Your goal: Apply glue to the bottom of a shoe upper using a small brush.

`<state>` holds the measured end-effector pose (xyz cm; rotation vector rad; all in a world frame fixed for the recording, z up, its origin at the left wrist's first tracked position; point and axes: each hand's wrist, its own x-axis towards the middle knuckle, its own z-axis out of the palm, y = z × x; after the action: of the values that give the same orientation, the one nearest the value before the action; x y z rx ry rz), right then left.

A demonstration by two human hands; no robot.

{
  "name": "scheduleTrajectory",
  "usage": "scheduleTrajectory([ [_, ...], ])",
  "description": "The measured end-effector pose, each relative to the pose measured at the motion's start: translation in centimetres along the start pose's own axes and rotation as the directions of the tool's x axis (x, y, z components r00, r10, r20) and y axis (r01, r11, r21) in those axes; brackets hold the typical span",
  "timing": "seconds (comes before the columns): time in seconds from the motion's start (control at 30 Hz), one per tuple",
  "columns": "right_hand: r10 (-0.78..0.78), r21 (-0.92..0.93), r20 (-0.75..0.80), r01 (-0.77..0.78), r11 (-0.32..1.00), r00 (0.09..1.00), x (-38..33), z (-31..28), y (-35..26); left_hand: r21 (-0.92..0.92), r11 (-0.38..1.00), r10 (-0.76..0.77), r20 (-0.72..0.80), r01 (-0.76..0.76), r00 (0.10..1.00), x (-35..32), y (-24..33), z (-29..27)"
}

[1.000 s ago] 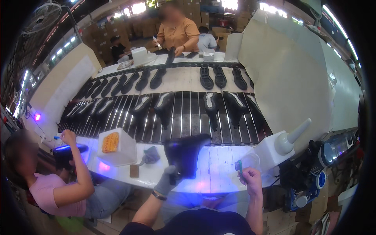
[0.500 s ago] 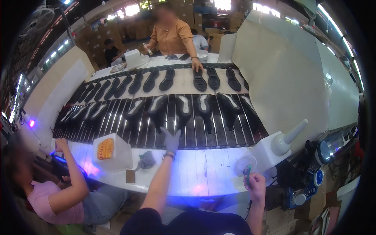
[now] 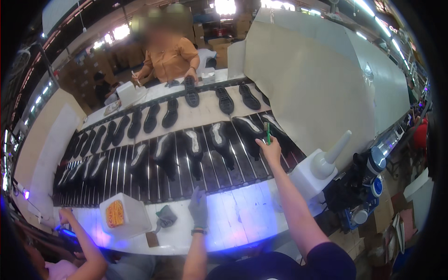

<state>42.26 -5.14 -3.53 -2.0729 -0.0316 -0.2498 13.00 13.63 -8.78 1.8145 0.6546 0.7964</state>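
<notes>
My right hand [image 3: 269,150] reaches over the slatted conveyor [image 3: 186,172] and grips a thin green brush [image 3: 268,132], its tip above a black shoe upper [image 3: 251,129]. My left hand [image 3: 199,208], in a grey glove, rests flat and empty on the white bench [image 3: 233,219] at the belt's near edge. Several black shoe uppers [image 3: 193,151] ride the near belt. Black soles [image 3: 191,91] lie on the far belt.
A white tub [image 3: 122,215] and a grey rag [image 3: 164,217] sit left of my left hand. A white nozzle bottle [image 3: 322,164] stands at right. A person in orange [image 3: 170,58] works across the belt; another person's arm [image 3: 81,240] reaches in at lower left. A large beige hood [image 3: 317,84] covers the belt's right end.
My right hand has lifted from the bench and stretched out over the belt with the green brush. My left hand has drawn back from the belt onto the bench. The shoes have ridden right.
</notes>
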Motion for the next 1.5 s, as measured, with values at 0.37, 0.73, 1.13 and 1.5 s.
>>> scheduleTrajectory([
  [0.37,0.234,-0.382,0.142,-0.164,0.909,0.962,5.1,5.3,-3.3,-0.045,0.998,-0.048,0.02,0.049,0.999,1.0,-1.0,0.1],
  [0.73,-0.321,-0.358,0.295,0.416,0.836,0.9,1.7,-7.3,-13.1,0.049,0.999,0.005,0.082,-0.009,0.997,0.4,-2.7,0.6],
  [1.13,-0.171,0.076,0.435,0.153,0.985,0.884,-14.9,-21.8,-6.9,-0.841,0.526,-0.155,0.051,0.126,0.987,-11.1,10.1,1.3],
  [1.5,-0.133,-0.721,0.278,0.298,0.625,0.951,-20.5,-18.7,2.6,0.029,0.999,-0.032,0.072,0.03,0.997,-19.4,5.9,-3.2],
])
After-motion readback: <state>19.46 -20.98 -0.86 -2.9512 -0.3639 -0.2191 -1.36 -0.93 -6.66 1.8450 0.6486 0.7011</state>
